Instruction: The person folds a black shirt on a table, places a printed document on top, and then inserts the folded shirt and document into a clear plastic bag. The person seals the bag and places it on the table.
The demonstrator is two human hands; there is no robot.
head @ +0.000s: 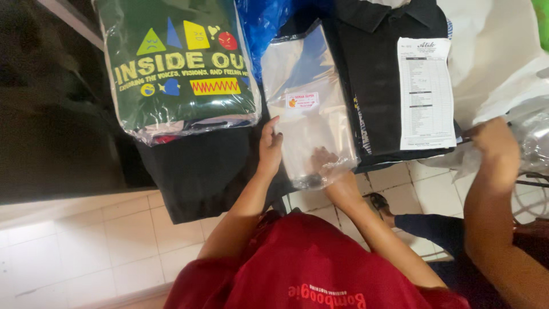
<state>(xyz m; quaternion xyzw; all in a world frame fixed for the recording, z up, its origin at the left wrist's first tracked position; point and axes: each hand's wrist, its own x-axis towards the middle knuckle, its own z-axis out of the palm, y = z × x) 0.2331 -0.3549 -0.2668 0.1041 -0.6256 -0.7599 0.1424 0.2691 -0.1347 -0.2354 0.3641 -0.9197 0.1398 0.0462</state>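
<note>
A clear plastic bag (306,123) with a small white sticker lies on the dark garments in front of me. My left hand (270,147) pinches its left edge near the open end. My right hand (327,166) is pushed into the bag's mouth and shows through the plastic, fingers curled against the inside. To the bag's right lies a folded black collared shirt (372,80) with a white printed paper slip (426,91) on top. To its left is a green printed shirt in a plastic pack (177,63), resting on a black garment (200,171).
Another person's arm and hand (494,149) reach in from the right, gripping crumpled clear plastic (532,131). Blue plastic (263,23) sits at the top. Below are white floor tiles (114,240) and a sandalled foot (378,201). My red shirt (309,269) fills the bottom.
</note>
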